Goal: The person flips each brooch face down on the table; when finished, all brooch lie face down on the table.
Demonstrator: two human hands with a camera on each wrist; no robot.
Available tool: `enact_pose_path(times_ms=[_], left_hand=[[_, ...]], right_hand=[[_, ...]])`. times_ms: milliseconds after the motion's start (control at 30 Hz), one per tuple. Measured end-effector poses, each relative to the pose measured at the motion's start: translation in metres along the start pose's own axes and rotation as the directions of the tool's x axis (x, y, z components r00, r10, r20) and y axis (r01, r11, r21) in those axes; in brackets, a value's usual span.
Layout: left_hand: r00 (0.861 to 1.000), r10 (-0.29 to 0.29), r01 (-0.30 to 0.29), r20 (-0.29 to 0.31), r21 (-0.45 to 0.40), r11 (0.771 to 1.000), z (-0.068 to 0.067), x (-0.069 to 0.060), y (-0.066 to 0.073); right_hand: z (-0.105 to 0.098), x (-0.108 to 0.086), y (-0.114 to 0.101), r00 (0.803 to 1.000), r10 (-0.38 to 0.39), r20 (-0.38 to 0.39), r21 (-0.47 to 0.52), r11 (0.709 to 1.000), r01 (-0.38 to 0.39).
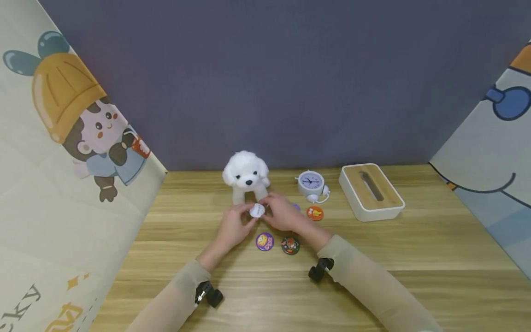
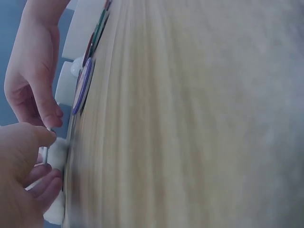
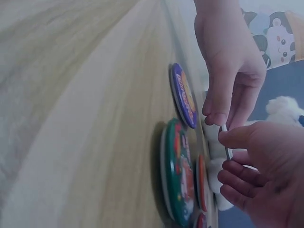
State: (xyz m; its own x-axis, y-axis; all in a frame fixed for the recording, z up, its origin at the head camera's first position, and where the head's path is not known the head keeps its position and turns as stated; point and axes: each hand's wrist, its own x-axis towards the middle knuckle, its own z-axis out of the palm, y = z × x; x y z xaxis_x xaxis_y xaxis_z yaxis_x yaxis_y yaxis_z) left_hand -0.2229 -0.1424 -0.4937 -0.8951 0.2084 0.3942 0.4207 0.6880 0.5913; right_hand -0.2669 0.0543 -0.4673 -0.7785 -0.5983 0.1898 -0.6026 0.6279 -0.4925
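Note:
A small round badge [image 1: 257, 210] with its white back turned up is held just in front of the white plush dog [image 1: 245, 173]. My left hand [image 1: 234, 226] pinches its left edge between thumb and fingers. On the opposite edge, my right hand [image 1: 286, 214] pinches it as well. Both wrist views show the badge [image 3: 227, 149] nearly edge-on as a thin disc. Nearer on the table lie a purple badge [image 1: 264, 241] and a dark green badge [image 1: 290, 245]. An orange badge [image 1: 315, 213] lies right of my right hand, which partly hides another purple one [image 1: 296, 207].
Behind the right hand, a white alarm clock [image 1: 310, 183] lies tilted back. Farther right is a white tissue box [image 1: 373, 213] with a wooden lid. A dark panel [image 1: 265, 83] closes off the back of the wooden table [image 1: 186, 193], and printed cloths hang at both sides.

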Motion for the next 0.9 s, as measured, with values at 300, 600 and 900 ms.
enact_pose_path(times_ms=[300, 600, 900], left_hand=[[0.997, -0.043, 0.043, 0.058, 0.003, 0.999, 0.0004, 0.0016, 0.0022], [0.994, -0.044, 0.037, 0.096, 0.079, 0.996, 0.0012, 0.0039, 0.0033], [0.993, -0.025, 0.008, 0.116, 0.147, 0.989, 0.0011, 0.0052, 0.0030]], right_hand=[[0.0059, 0.0020, -0.0028, 0.999, 0.022, 0.039, -0.030, 0.999, -0.021], [0.0062, 0.0008, -0.0068, 0.999, 0.025, 0.044, -0.049, 0.999, -0.022], [0.0053, -0.0014, -0.0071, 0.998, 0.031, 0.048, -0.058, 0.998, -0.028]])
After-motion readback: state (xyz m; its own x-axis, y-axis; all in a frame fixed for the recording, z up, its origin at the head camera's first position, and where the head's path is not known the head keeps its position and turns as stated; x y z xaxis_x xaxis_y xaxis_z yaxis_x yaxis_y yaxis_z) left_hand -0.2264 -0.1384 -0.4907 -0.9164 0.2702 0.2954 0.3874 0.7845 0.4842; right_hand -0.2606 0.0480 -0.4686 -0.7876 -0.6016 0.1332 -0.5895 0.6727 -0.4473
